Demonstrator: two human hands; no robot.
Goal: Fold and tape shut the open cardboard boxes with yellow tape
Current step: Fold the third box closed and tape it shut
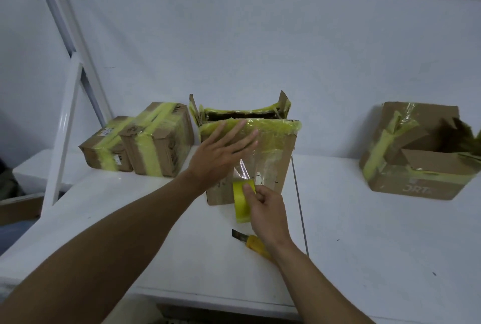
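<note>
A cardboard box (pixel 276 167) stands in the middle of the white table, its top partly folded, with old yellow tape along the flap edges and a dark gap at the back. My left hand (pixel 221 153) lies flat, fingers spread, on the box's front face and upper flap. My right hand (pixel 263 206) grips the roll of yellow tape (pixel 240 201) just in front of the box. A clear-yellow strip of tape (pixel 247 167) runs from the roll up onto the box front. A second box (pixel 416 157) with raised flaps sits at the right.
Two taped boxes (pixel 140 141) stand side by side at the back left. A yellow utility knife (pixel 250 241) lies on the table (pixel 156 232) under my right wrist. A white metal frame (pixel 65 115) rises at the left. A seam (pixel 299 206) splits the tabletop.
</note>
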